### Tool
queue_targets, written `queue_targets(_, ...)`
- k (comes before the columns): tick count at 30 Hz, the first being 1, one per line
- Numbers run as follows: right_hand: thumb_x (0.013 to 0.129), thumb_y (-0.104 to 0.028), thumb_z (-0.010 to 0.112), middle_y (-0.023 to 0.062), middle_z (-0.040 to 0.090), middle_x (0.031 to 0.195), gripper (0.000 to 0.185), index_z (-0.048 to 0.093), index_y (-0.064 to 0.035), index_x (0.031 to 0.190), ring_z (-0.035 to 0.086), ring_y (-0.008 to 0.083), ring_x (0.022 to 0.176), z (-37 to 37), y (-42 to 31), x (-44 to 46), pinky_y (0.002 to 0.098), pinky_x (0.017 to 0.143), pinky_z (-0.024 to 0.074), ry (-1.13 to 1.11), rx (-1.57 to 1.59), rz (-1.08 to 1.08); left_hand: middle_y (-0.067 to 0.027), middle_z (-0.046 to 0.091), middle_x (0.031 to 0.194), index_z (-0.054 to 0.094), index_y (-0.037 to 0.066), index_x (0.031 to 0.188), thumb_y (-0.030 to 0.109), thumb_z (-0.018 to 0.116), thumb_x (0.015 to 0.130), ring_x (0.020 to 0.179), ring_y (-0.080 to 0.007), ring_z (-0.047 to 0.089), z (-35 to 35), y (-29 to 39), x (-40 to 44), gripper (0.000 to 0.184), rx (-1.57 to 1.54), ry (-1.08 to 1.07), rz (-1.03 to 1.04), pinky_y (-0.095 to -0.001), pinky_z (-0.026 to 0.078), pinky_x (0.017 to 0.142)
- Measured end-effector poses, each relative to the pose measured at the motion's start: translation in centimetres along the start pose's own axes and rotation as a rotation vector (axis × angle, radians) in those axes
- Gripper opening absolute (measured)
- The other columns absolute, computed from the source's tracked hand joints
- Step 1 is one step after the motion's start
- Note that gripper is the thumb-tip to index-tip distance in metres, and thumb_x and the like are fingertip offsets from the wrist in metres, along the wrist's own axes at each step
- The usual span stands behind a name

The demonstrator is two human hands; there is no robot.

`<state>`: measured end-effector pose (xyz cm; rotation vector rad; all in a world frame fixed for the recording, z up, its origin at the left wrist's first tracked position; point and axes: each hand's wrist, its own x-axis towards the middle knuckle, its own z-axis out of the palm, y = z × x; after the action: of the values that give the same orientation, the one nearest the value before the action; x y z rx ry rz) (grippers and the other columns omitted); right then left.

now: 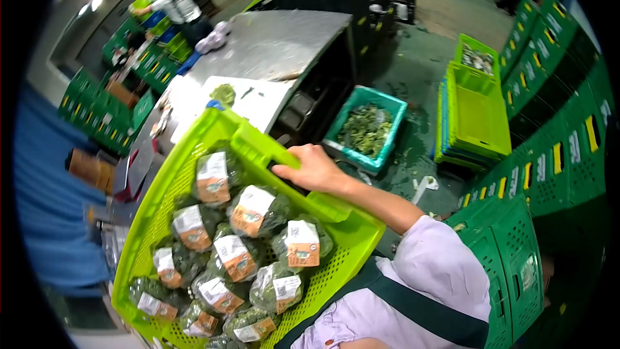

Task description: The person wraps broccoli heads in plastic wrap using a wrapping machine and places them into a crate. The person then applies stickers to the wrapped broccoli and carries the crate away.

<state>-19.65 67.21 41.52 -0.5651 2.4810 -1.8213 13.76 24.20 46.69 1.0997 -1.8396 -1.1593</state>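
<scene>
My right hand (312, 168) grips the handle opening in the side of a lime-green plastic crate (349, 236), its fingers closed around the rim. Inside lie several plastic-wrapped heads of broccoli (278, 210) with white and orange labels. The crate is tilted across my front. My left hand is out of sight; only a sliver of skin shows at the bottom edge. Just beyond the crate stands a metal table (290, 29) with a white board (258, 97) on it. A piece of green vegetable (223, 94) lies on that board.
A teal crate (336, 130) of green trimmings stands on the floor. To the right are stacked lime-green crates (478, 106) and tall dark-green crates (542, 161). Scraps litter the wet-looking floor (420, 90). Another person (181, 6) works beside crates at the back left.
</scene>
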Motion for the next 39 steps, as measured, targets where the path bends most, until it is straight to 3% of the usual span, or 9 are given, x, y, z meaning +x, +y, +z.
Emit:
queue_targets(2,0.074,-0.036,0.065,0.0212,0.065,0.083,0.040,0.066,-0.0012,0.093,0.064,0.0343,0.082,-4.3,5.5,-1.0,0.0401,0.074,0.0508,0.161,0.006,0.074,0.0033,0.050,0.060,0.058,0.009,0.098,0.030,0.049,0.093,0.045,-0.0062,0.044,5.0,1.0,0.7,0.023,-0.034,-0.135,0.044,-0.0207,0.034,0.039)
queue_targets(4,0.074,-0.032,0.067,0.0192,0.066,0.083,0.037,0.065,-0.0003,0.093,0.065,0.0327,0.079,-7.3,6.4,0.8,0.0380,0.072,0.0505,0.249,0.031,0.228,0.0037,0.050,0.060,0.058,0.010,0.098,0.029,0.048,0.093,0.044,-0.0059,0.044,11.6,3.6,6.0,0.023,-0.052,-0.275,0.061,-0.0204,0.033,0.039)
queue_targets(6,0.074,-0.032,0.067,0.0184,0.066,0.081,0.037,0.065,0.0003,0.093,0.065,0.0314,0.077,-10.5,9.4,-2.8,0.0377,0.071,0.0504,0.392,-0.040,0.230,0.0036,0.047,0.060,0.054,0.006,0.116,0.028,0.052,0.092,0.044,-0.0045,0.041,17.9,2.6,9.9,0.033,-0.040,-0.389,0.113,-0.0184,0.032,0.038)
queue_targets(8,0.074,-0.032,0.068,0.0185,0.066,0.081,0.037,0.065,0.0003,0.093,0.065,0.0310,0.077,-12.4,12.8,-5.7,0.0379,0.070,0.0504,0.530,-0.095,0.224,0.0053,0.045,0.058,0.053,0.009,0.120,0.024,0.052,0.092,0.039,-0.0022,0.035,24.5,2.5,11.9,0.031,0.026,-0.469,0.203,-0.0171,0.028,0.034)
queue_targets(14,0.074,-0.030,0.070,0.0215,0.065,0.084,0.039,0.062,0.0026,0.095,0.064,0.0346,0.079,-18.7,15.6,-11.1,0.0395,0.070,0.0500,0.761,-0.237,0.428,0.0051,0.047,0.056,0.055,0.009,0.092,0.022,0.055,0.091,0.037,-0.0027,0.037,41.4,8.3,8.7,0.013,-0.045,-0.814,0.233,-0.0174,0.027,0.033)
queue_targets(16,0.073,-0.028,0.071,0.0207,0.065,0.083,0.038,0.062,0.0029,0.094,0.064,0.0343,0.078,-20.2,17.5,-13.0,0.0390,0.069,0.0497,0.849,-0.239,0.415,0.0046,0.047,0.058,0.055,0.008,0.093,0.022,0.056,0.090,0.037,-0.0029,0.038,45.6,10.8,4.0,0.014,0.039,-0.804,0.291,-0.0178,0.028,0.033)
queue_targets(20,0.073,-0.026,0.071,0.0196,0.066,0.084,0.037,0.062,0.0030,0.094,0.065,0.0324,0.078,-23.6,20.3,-13.6,0.0376,0.069,0.0498,0.917,-0.196,0.506,0.0041,0.047,0.058,0.054,0.004,0.115,0.021,0.058,0.089,0.040,-0.0033,0.037,54.7,13.7,3.2,0.032,0.072,-0.966,0.288,-0.0185,0.029,0.035)
queue_targets(24,0.073,-0.024,0.071,0.0192,0.067,0.086,0.035,0.063,0.0027,0.094,0.065,0.0309,0.080,-27.0,25.3,-13.5,0.0373,0.070,0.0498,1.027,-0.168,0.564,0.0015,0.049,0.066,0.053,0.003,0.114,0.021,0.059,0.088,0.045,-0.0031,0.038,63.5,15.8,-1.4,0.033,0.190,-0.942,0.472,-0.0186,0.031,0.039)
queue_targets(39,0.076,-0.023,0.069,0.0189,0.066,0.082,0.033,0.061,0.0030,0.095,0.065,0.0315,0.076,-45.4,33.0,-1.5,0.0379,0.067,0.0493,1.167,-0.198,0.559,0.0050,0.045,0.057,0.056,0.006,0.097,0.022,0.058,0.089,0.041,-0.0028,0.037,92.2,27.5,-9.4,0.018,0.193,-1.074,0.526,-0.0193,0.030,0.037)
